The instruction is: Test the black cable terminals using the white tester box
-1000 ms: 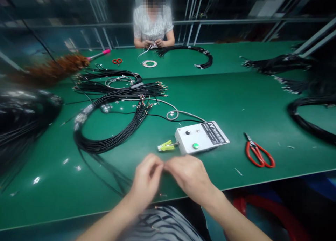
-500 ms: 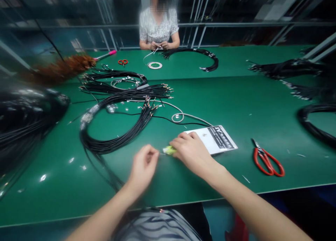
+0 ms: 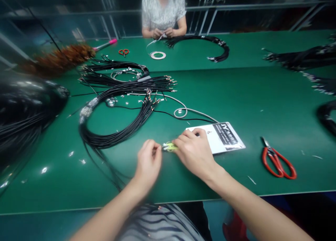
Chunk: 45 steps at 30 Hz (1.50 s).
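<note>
My left hand [image 3: 148, 162] is closed in a pinch at the front of the bench, on what looks like the end of a thin dark wire [image 3: 163, 148]. My right hand [image 3: 195, 155] wraps round a small yellow-green tool [image 3: 171, 146] whose pale, jaw-like tip points at the left fingertips. The tip and the wire end meet or nearly meet; I cannot tell if they touch. Beneath and behind my right hand lies a flat white box [image 3: 217, 148] with a black-and-white label. A coiled bundle of black cables [image 3: 118, 139] lies left of my hands.
Red-handled cutters [image 3: 279, 160] lie to the right. A grey cord [image 3: 195, 111] loops toward the white box. More black cables [image 3: 294, 59] lie far right, and a large bundle [image 3: 28, 111] at left. Opposite, a co-worker [image 3: 164, 15] handles a white strip near a tape roll [image 3: 158, 55].
The view has shifted slightly. Between my hands, the tool's tip and the left fingertips have come closer together, and more of the yellow-green tool shows. Both hands keep their holds.
</note>
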{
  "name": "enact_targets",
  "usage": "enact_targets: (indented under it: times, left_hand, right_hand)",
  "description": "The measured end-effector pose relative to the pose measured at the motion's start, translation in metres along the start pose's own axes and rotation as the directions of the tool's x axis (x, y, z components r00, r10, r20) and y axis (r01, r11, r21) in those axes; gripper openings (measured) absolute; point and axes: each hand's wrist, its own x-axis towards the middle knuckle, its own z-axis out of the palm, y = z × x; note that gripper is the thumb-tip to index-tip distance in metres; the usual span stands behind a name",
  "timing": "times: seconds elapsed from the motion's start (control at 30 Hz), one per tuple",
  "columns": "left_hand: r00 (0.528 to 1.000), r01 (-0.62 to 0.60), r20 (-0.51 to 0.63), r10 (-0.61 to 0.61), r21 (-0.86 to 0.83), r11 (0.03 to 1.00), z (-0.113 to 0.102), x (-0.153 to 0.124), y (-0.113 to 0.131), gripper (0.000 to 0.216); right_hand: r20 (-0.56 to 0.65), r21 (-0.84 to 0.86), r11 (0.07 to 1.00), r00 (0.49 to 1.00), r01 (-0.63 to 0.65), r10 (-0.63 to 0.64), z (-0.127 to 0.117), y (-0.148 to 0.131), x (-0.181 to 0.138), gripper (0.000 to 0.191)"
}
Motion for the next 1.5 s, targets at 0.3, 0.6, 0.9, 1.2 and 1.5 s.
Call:
enact_targets:
  times: [0.3, 0.6, 0.9, 1.2, 1.5]
  left_hand:
    - [1.000, 0.008, -0.004, -0.008, 0.019, 1.000, 0.005, -0.001, -0.003, 0.016]
    - [1.000, 0.026, 0.014, -0.026, -0.006, 1.000, 0.004, 0.000, -0.004, 0.015]
    - [0.997, 0.059, 0.047, -0.057, -0.043, 0.997, 0.003, -0.001, -0.008, 0.017]
    - [0.997, 0.077, 0.004, -0.077, -0.020, 0.997, -0.010, 0.004, -0.015, 0.018]
    - [0.994, 0.110, 0.042, -0.104, -0.172, 0.979, -0.018, -0.012, 0.001, 0.015]
  right_hand:
    - [-0.005, -0.036, 0.999, 1.000, -0.012, 0.012, 0.002, -0.003, -0.003, 0.015]
    - [-0.081, 0.056, 0.997, 0.995, -0.056, 0.060, -0.006, -0.007, -0.015, 0.016]
    - [-0.422, 0.305, 0.900, 0.804, -0.310, 0.420, -0.005, 0.003, -0.098, 0.013]
    - [-0.494, 0.161, 0.947, 0.808, -0.278, 0.321, 0.015, 0.006, -0.097, 0.014]
    - [-0.472, 0.256, 0.953, 0.839, -0.164, 0.271, 0.000, -0.020, -0.074, 0.016]
